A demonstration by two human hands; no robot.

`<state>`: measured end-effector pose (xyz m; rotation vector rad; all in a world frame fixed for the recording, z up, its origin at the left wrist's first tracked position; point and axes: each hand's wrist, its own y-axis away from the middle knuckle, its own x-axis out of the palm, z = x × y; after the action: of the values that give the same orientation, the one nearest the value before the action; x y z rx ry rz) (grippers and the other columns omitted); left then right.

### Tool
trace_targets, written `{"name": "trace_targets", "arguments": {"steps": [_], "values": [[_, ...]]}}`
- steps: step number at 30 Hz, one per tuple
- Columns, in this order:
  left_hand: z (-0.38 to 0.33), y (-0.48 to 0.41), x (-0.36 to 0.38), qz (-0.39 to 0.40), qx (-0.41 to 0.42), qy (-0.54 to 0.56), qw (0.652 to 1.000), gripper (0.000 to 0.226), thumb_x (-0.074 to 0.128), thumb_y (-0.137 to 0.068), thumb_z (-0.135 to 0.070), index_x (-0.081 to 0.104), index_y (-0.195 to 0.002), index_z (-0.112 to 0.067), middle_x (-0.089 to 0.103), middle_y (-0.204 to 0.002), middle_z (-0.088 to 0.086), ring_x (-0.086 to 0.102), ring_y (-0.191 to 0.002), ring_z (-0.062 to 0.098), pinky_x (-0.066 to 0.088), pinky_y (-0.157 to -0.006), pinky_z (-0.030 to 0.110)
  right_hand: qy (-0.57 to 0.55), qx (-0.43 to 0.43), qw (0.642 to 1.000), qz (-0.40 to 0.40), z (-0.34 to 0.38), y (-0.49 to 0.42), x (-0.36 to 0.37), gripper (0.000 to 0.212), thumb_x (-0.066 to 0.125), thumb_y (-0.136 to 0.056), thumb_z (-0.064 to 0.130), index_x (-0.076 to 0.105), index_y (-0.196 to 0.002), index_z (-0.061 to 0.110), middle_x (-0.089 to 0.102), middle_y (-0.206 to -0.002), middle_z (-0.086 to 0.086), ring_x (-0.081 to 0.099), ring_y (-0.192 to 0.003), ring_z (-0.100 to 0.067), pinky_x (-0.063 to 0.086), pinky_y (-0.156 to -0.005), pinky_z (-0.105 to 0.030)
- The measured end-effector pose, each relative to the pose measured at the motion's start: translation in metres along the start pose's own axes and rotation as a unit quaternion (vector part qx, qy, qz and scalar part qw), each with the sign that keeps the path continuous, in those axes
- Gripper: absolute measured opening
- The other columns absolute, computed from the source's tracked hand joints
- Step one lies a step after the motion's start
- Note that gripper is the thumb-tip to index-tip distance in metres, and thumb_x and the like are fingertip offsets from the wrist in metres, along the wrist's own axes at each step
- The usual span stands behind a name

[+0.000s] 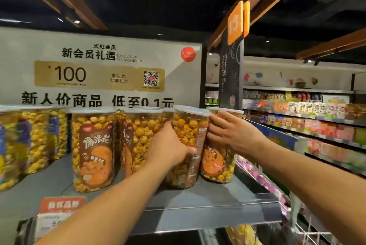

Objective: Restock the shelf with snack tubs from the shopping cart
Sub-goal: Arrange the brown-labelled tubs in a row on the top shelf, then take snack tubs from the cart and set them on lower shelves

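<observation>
My left hand (170, 145) grips a clear popcorn tub (188, 132) with a brown label; it stands slightly tilted on the grey top shelf (208, 203). My right hand (235, 134) holds the neighbouring popcorn tub (217, 167) at the shelf's right end, fingers wrapped round its upper part. More brown-label tubs (93, 151) stand to the left, and behind them another tub (138, 136). The shopping cart shows only as wire (309, 231) at the lower right.
Yellow popcorn tubs with blue labels (29, 141) fill the shelf's left part. A white promotional board (99, 66) backs the shelf. A price tag (57, 217) hangs on the front edge. An aisle sign (231, 70) and long snack shelves (316, 118) lie to the right.
</observation>
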<state>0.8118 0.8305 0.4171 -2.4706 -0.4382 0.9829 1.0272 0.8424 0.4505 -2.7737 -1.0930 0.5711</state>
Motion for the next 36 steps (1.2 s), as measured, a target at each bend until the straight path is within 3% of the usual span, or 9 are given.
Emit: {"name": "trace_targets", "arguments": {"steps": [3, 7, 12, 20, 22, 25, 27, 31, 36], "values": [[0.001, 0.004, 0.010, -0.059, 0.011, -0.041, 0.997, 0.106, 0.084, -0.065, -0.053, 0.029, -0.148, -0.016, 0.046, -0.145, 0.004, 0.049, -0.131, 0.025, 0.043, -0.106, 0.041, -0.002, 0.003, 0.999, -0.038, -0.002, 0.000, 0.022, 0.082, 0.057, -0.098, 0.025, 0.005, -0.160, 0.015, 0.005, -0.168, -0.014, -0.002, -0.153, -0.040, -0.005, -0.121, -0.054], [0.000, 0.020, 0.024, -0.106, 0.044, -0.072, 0.991, 0.105, 0.074, -0.081, -0.048, 0.005, -0.155, -0.021, 0.023, -0.155, 0.006, 0.034, -0.140, 0.024, 0.037, -0.109, 0.037, 0.032, 0.009, 0.992, -0.122, 0.000, 0.001, 0.030, 0.071, 0.059, -0.093, 0.025, 0.029, -0.156, 0.012, 0.031, -0.161, -0.017, 0.022, -0.150, -0.041, 0.006, -0.119, -0.052], [0.002, 0.033, 0.027, -0.168, 0.061, -0.103, 0.978, 0.095, 0.071, -0.085, -0.042, 0.008, -0.153, -0.021, 0.024, -0.146, 0.008, 0.032, -0.134, 0.025, 0.037, -0.107, 0.034, 0.058, -0.002, 0.987, -0.149, 0.002, -0.001, 0.020, 0.094, 0.080, -0.075, 0.027, 0.025, -0.150, 0.013, 0.036, -0.158, -0.019, 0.028, -0.148, -0.040, 0.010, -0.119, -0.051], [0.019, 0.058, 0.008, -0.159, 0.073, -0.138, 0.975, 0.077, 0.069, -0.086, -0.034, 0.025, -0.148, -0.024, 0.032, -0.137, 0.003, 0.041, -0.124, 0.020, 0.041, -0.098, 0.032, 0.032, -0.055, 0.996, -0.066, 0.012, 0.000, 0.015, 0.086, 0.048, -0.101, 0.025, -0.017, -0.157, 0.016, -0.019, -0.164, -0.021, -0.021, -0.150, -0.041, -0.015, -0.117, -0.053], [0.025, 0.065, -0.001, -0.149, 0.070, -0.138, 0.977, 0.070, 0.068, -0.085, -0.034, 0.032, -0.144, -0.025, 0.034, -0.136, 0.002, 0.044, -0.123, 0.021, 0.046, -0.097, 0.036, -0.003, -0.069, 0.995, -0.076, 0.011, 0.006, 0.010, 0.085, 0.052, -0.099, 0.024, -0.007, -0.159, 0.015, -0.011, -0.165, -0.022, -0.014, -0.151, -0.042, -0.005, -0.123, -0.053], [0.033, 0.079, -0.016, -0.133, 0.055, -0.138, 0.980, 0.059, 0.067, -0.085, -0.033, 0.040, -0.137, -0.026, 0.038, -0.131, 0.001, 0.051, -0.113, 0.022, 0.051, -0.088, 0.039, -0.075, -0.065, 0.983, -0.154, 0.021, 0.017, -0.010, 0.088, 0.076, -0.075, 0.023, 0.036, -0.152, 0.008, 0.037, -0.155, -0.026, 0.031, -0.146, -0.043, 0.025, -0.118, -0.053], [0.040, 0.092, -0.029, -0.120, 0.052, -0.141, 0.981, 0.051, 0.066, -0.085, -0.032, 0.047, -0.131, -0.026, 0.042, -0.128, 0.002, 0.056, -0.103, 0.022, 0.052, -0.084, 0.038, -0.126, -0.066, 0.974, -0.179, 0.040, 0.023, -0.028, 0.077, 0.078, -0.075, 0.028, 0.047, -0.143, 0.010, 0.051, -0.145, -0.021, 0.045, -0.138, -0.038, 0.032, -0.114, -0.050], [0.054, 0.124, -0.066, -0.109, 0.038, -0.121, 0.986, 0.034, 0.066, -0.085, -0.032, 0.058, -0.118, -0.028, 0.049, -0.119, -0.004, 0.056, -0.096, 0.014, 0.047, -0.079, 0.030, -0.176, -0.085, 0.958, -0.210, 0.079, 0.032, -0.086, 0.055, 0.070, -0.076, 0.025, 0.060, -0.129, 0.011, 0.062, -0.131, -0.020, 0.058, -0.125, -0.037, 0.045, -0.107, -0.047], [0.095, 0.193, -0.144, -0.090, -0.014, -0.169, 0.981, 0.022, 0.065, -0.083, -0.031, 0.065, -0.105, -0.026, 0.058, -0.105, -0.001, 0.060, -0.093, 0.021, 0.049, -0.079, 0.036, -0.252, -0.109, 0.933, -0.234, 0.141, 0.019, -0.187, 0.043, 0.055, -0.085, 0.019, 0.057, -0.127, 0.012, 0.058, -0.130, -0.015, 0.053, -0.123, -0.034, 0.049, -0.102, -0.044]]}}
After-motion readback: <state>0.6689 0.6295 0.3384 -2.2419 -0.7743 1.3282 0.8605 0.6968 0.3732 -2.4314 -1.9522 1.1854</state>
